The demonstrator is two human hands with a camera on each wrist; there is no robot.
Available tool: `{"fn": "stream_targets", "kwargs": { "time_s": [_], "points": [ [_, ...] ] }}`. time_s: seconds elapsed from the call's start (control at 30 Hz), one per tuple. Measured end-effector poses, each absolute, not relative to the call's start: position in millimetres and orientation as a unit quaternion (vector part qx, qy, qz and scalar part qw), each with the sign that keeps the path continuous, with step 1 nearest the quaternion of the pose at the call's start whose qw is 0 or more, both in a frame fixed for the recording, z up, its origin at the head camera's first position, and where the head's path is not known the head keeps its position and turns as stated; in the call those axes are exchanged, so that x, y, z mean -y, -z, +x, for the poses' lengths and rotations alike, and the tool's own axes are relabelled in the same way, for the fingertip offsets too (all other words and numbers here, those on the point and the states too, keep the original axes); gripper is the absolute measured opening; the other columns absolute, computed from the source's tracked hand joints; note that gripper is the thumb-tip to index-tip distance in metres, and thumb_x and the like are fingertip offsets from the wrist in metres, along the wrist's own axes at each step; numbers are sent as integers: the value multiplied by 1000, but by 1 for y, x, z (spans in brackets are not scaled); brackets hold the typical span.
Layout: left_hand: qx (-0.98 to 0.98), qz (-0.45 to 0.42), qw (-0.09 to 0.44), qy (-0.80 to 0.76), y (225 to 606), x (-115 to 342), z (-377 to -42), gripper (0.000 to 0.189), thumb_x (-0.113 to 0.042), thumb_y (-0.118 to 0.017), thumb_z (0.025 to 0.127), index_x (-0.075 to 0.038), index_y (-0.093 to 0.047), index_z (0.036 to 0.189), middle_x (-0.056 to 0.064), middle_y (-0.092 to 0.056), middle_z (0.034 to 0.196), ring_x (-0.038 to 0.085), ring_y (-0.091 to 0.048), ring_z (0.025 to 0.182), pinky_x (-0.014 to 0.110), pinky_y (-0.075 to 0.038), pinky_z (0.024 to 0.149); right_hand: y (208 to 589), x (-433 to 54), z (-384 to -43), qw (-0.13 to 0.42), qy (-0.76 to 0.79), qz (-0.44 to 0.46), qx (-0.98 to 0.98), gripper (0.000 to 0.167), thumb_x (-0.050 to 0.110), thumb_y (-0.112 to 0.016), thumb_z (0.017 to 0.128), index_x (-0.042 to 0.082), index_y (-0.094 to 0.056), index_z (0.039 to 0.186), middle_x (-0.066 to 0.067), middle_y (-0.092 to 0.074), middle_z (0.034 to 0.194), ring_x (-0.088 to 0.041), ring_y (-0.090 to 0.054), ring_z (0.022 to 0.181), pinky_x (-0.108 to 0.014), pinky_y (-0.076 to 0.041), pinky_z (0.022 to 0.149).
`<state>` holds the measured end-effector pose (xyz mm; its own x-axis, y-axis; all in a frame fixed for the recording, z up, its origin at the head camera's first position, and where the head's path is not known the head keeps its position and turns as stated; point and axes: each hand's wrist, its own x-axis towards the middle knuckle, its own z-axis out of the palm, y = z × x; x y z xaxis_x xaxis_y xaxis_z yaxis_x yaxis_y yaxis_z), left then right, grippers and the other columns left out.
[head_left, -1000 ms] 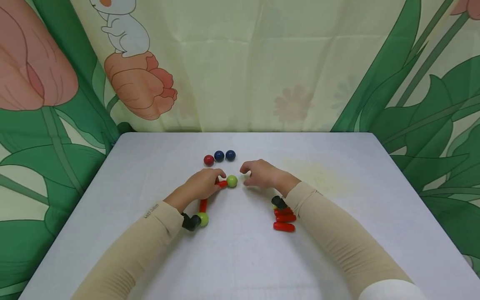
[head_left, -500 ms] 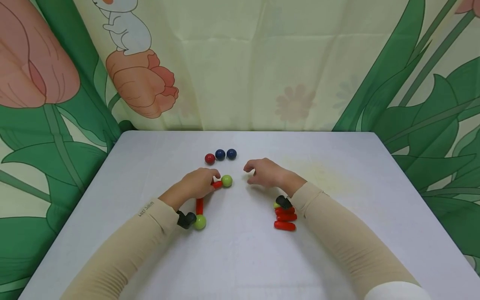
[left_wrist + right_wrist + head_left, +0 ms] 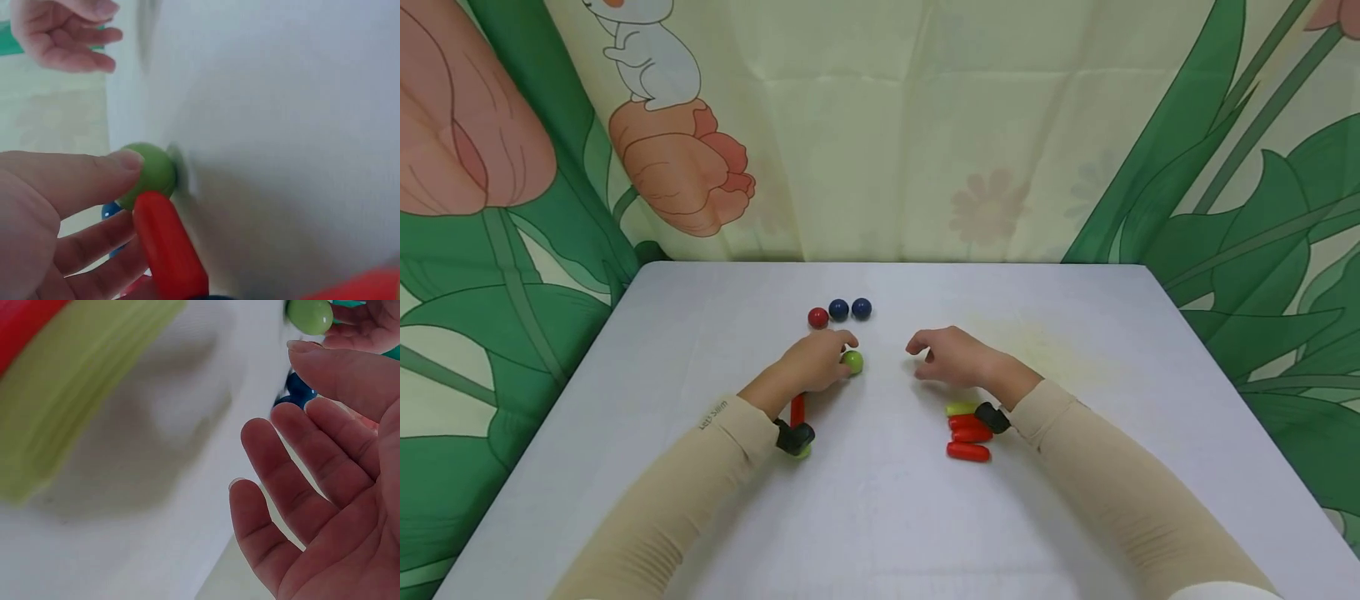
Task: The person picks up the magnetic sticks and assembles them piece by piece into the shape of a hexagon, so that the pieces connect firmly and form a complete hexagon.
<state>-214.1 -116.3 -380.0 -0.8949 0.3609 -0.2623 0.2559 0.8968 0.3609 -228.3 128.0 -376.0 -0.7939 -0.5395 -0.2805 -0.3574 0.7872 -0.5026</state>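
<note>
My left hand pinches a green ball at table level, its thumb pressed on the near side. A red stick with a rounded end touches that ball in the left wrist view; the hand hides this stick in the head view. Another red stick lies below the hand, leading toward a second green ball mostly covered by the wrist camera. To the right, my right hand hovers above the table with fingers loosely bent and nothing in them.
A red ball and two dark blue balls sit in a row behind the left hand. Several red sticks and a yellow-green stick lie below the right hand, partly behind its wrist camera. A printed curtain hangs behind the table.
The left hand has slid from the red stick onto the green ball, which shifted slightly left earlier. The right hand has drawn away to the right, showing more of the yellow-green stick.
</note>
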Motion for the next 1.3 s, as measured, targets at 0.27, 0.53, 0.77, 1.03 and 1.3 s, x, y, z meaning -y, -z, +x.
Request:
{"fn": "stream_targets", "kwargs": {
  "time_s": [0.27, 0.53, 0.77, 1.03, 1.3],
  "points": [
    [-956, 137, 164, -200, 387, 113, -212, 38, -12, -69, 95, -8, -63, 131, 11, -65, 119, 25, -59, 103, 40, -49, 96, 378, -153, -212, 213, 233, -219, -923, 38, 15, -71, 93, 7, -62, 129, -7, -64, 122, -25, -59, 107, -36, -52, 90],
    [-954, 135, 158, -217, 392, 118, -212, 36, -13, -69, 95, -8, -63, 130, 11, -65, 120, 26, -60, 107, 42, -48, 99, 381, -182, -198, 228, 241, -193, -923, 36, 13, -72, 90, 9, -64, 125, -4, -64, 116, -24, -58, 105, -31, -54, 80],
    [-954, 121, 165, -219, 393, 124, -209, 37, -15, -69, 95, -9, -62, 131, 12, -65, 121, 28, -60, 108, 44, -48, 99, 384, -200, -190, 212, 242, -218, -921, 30, 12, -75, 88, 7, -66, 116, -1, -65, 109, -23, -59, 101, -35, -53, 85],
    [-951, 110, 175, -231, 394, 129, -206, 37, -14, -69, 95, -10, -62, 131, 12, -65, 122, 28, -60, 108, 44, -48, 99, 390, -206, -189, 193, 243, -234, -921, 22, 8, -73, 88, 7, -68, 109, 1, -66, 103, -21, -61, 97, -37, -53, 87],
    [-950, 105, 179, -232, 393, 132, -202, 38, -14, -70, 95, -10, -62, 132, 11, -65, 122, 27, -60, 109, 43, -48, 99, 393, -205, -187, 193, 237, -229, -924, 19, 5, -71, 90, 8, -68, 108, 1, -66, 100, -20, -59, 93, -35, -54, 83]
  ]
}}
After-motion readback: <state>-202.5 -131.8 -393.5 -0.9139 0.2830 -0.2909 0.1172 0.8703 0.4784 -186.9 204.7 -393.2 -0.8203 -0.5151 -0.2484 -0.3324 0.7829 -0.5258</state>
